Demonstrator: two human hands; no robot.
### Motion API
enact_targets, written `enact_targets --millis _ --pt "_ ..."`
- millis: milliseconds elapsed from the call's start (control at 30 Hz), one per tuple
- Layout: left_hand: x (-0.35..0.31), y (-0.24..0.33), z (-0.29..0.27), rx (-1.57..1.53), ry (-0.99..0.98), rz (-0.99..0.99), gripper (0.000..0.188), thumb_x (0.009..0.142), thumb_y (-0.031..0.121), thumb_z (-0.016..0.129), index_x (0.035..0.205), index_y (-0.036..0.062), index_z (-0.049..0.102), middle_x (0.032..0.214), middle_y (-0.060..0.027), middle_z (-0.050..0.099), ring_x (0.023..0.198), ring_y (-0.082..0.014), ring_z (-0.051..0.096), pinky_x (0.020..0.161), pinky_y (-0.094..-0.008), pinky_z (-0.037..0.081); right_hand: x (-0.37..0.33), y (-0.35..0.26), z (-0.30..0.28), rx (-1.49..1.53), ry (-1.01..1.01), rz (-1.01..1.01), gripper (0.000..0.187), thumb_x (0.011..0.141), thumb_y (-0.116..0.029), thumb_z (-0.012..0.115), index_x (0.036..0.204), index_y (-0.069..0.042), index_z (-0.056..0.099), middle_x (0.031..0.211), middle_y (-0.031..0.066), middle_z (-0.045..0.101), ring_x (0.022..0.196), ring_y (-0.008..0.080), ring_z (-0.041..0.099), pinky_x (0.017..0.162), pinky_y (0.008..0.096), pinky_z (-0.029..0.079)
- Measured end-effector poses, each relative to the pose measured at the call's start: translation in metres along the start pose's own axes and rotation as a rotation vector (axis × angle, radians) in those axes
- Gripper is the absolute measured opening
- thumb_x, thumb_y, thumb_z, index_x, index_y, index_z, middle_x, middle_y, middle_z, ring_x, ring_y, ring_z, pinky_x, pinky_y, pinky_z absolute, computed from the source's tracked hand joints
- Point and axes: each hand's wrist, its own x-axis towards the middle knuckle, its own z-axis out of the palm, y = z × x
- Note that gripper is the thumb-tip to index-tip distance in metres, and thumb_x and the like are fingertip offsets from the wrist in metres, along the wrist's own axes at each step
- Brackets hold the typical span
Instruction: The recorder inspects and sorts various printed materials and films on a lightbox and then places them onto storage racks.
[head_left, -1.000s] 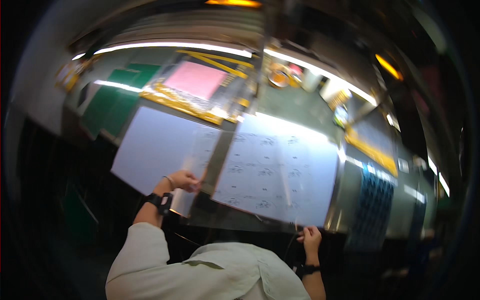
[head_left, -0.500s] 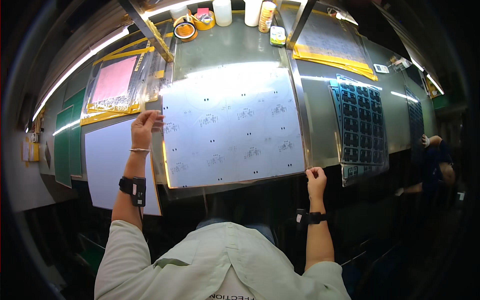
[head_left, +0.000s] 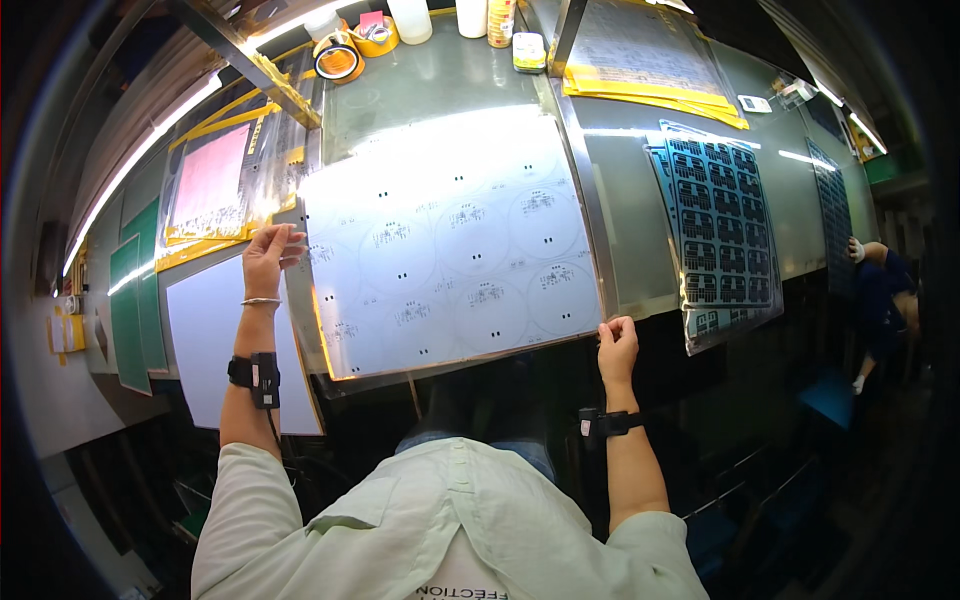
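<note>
Lying on the glossy bench (head_left: 440,80), centred in view, a white printed sheet (head_left: 440,265) has its near right corner pinched by the right hand (head_left: 618,345). Well apart, the left hand (head_left: 268,258) curls at the sheet's left edge, though whether it grips there I cannot tell. Farther out, a plain white board (head_left: 208,325) lies to the left, blue sheets with black patterns (head_left: 715,220) to the right, and tape rolls (head_left: 380,43) sit at the back.
</note>
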Motion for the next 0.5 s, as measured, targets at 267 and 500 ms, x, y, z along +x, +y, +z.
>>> enact_targets --millis 267,500 --pt "0.047 -0.074 -0.008 -0.094 -0.125 -0.531 0.021 0.079 0.031 0.062 0.085 0.0111 0.058 0.078 -0.0024 0.061 0.069 -0.013 0.059 0.063 -0.0266 0.046 -0.001 -0.005 -0.012 -0.076 0.011 -0.124 0.012 0.074 -0.004 0.059 0.072 -0.001 0.047 0.061 0.0054 0.046 0.057 0.0152 0.043 0.056 0.0293 0.04" --pt "0.061 -0.066 0.031 0.156 0.043 -0.399 0.029 0.077 0.031 0.066 0.08 0.0037 0.056 0.071 -0.0086 0.062 0.054 -0.0132 0.058 0.046 -0.0241 0.044 0.008 0.036 -0.027 0.002 -0.05 0.029 0.015 0.078 0.002 0.054 0.072 -0.005 0.042 0.062 0.0 0.042 0.054 0.0085 0.045 0.049 0.0215 0.04"
